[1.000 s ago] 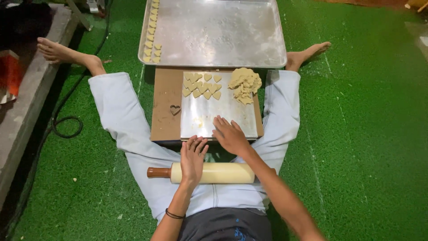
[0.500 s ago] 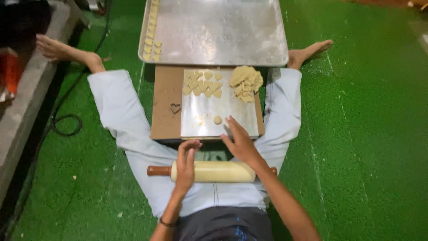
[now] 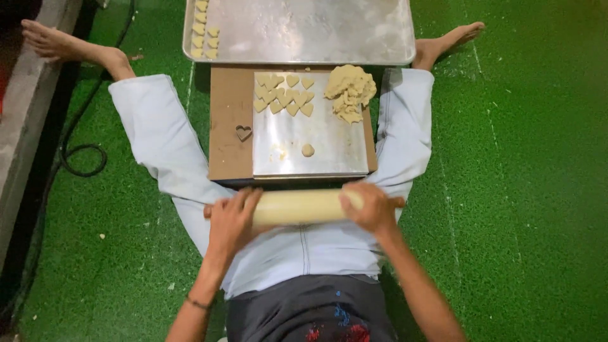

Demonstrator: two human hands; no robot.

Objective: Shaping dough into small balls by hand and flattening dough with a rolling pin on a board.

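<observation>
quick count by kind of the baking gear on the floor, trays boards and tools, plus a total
Rolling pin, held at both ends by the left hand and right hand: 1
Metal trays, the big baking tray and the small flat tray: 2
Brown board: 1
Heart cutter: 1
Total: 5

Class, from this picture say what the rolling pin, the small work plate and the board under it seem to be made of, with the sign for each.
Rolling pin: probably wood, pale, matte. Work plate: metal, likely steel or aluminium; shiny, reflective. Board: looks like wood or fibreboard; flat brown, dull.
</observation>
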